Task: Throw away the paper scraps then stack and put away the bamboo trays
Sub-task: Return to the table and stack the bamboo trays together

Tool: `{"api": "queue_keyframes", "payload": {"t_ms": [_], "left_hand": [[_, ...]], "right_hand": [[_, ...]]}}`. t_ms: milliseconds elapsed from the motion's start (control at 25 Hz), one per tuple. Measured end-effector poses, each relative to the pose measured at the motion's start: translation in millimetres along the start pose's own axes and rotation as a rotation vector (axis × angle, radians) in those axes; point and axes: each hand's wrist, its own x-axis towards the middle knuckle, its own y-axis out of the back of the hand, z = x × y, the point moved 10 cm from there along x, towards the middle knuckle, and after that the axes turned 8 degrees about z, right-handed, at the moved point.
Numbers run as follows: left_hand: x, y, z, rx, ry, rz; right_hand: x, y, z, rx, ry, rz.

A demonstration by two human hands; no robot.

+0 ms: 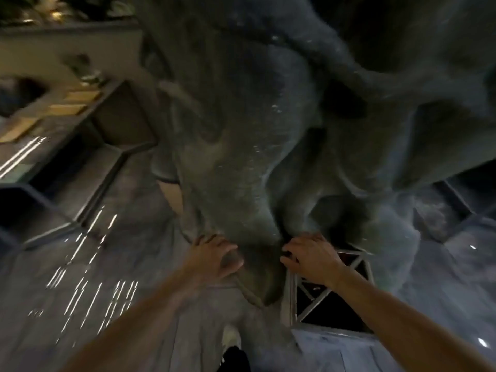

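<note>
A large grey plastic trash bag (255, 130) fills the middle and top of the view, bulging and wrinkled. My left hand (214, 256) grips its rolled lower edge from the left. My right hand (311, 261) holds the same edge a little to the right, over a metal-framed bin (332, 304) with a dark inside. Several bamboo trays (72, 103) lie blurred on a counter at the far left. No paper scraps can be made out.
The counter (53, 146) with a dark opening under it runs along the left. The grey glossy floor (107, 277) shows streaks of reflected light. My shoe (232, 342) is at the bottom centre. The whole view is motion-blurred.
</note>
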Motion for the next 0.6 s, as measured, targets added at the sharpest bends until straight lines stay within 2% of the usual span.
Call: {"api": "queue_keyframes", "payload": {"t_ms": [400, 600], "left_hand": [[-172.8, 76.1, -167.9, 0.043, 0.517, 0.215], [-249.2, 92.5, -229.3, 0.042, 0.642, 0.274]], "right_hand": [[96.1, 2.7, -213.1, 0.002, 0.491, 0.064], [122.8, 0.8, -317.3, 0.032, 0.639, 0.115]]}}
